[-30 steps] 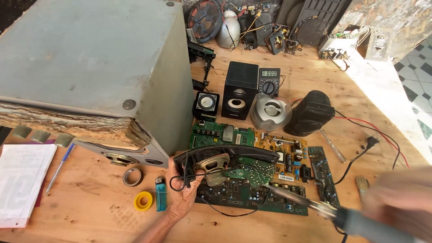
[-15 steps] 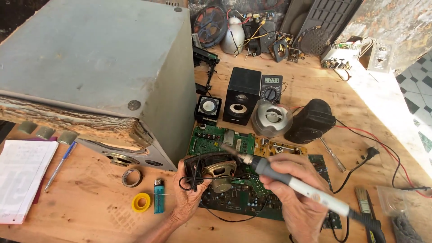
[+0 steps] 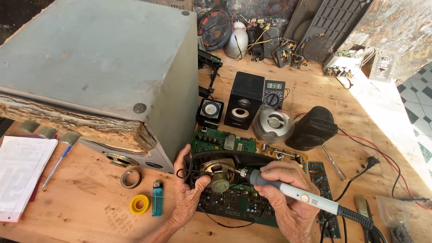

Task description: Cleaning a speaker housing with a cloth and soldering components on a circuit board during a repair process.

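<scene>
My left hand (image 3: 189, 189) grips a small oval loudspeaker (image 3: 217, 173) in a black frame, holding it over a green circuit board (image 3: 234, 204). My right hand (image 3: 288, 198) holds a soldering iron (image 3: 292, 192) with a grey and white handle like a pen. Its metal tip touches the right side of the loudspeaker's magnet. The iron's black cord runs off to the lower right.
A large grey speaker cabinet (image 3: 99, 76) fills the left. Behind the boards stand a small black speaker (image 3: 244, 100), a multimeter (image 3: 273, 92), a round silver speaker (image 3: 273, 124) and a black casing (image 3: 312, 128). Tape rolls (image 3: 139, 204), a lighter (image 3: 157, 204), papers (image 3: 20, 173) and a brush (image 3: 362, 207) lie nearby.
My right hand has brought the soldering iron in from the lower right to the loudspeaker, and its tip now rests against the magnet. My left hand keeps its hold.
</scene>
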